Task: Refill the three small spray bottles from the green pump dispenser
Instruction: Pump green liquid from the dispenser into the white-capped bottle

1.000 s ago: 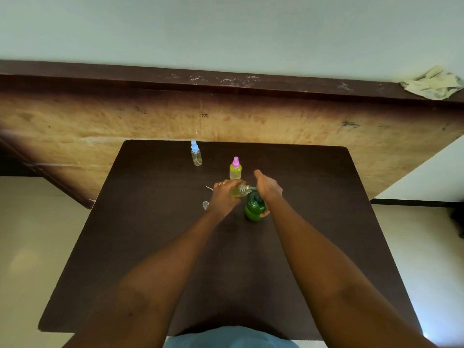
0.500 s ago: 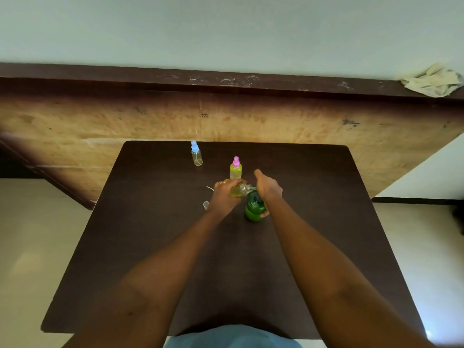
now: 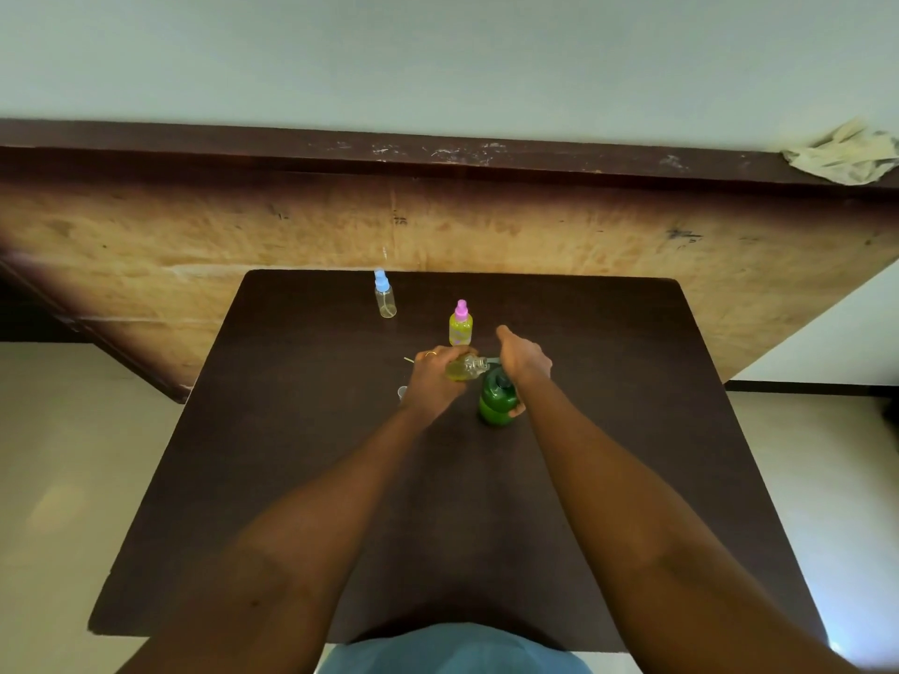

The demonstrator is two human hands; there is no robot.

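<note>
Little changed this past second: left hand grip holds small clear uncapped bottle tilted at the nozzle; right hand grip clasps green plastic pump dispenser, standing mid dark bench. Filling seemingly ongoing.

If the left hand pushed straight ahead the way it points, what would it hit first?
Probably the pink-capped spray bottle, upright just beyond the left hand gripping the uncapped bottle; depth is unclear here.

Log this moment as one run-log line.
left hand: holds open bottle | right hand: grips dispenser | pink bottle, blue bottle: capped, upright
</note>
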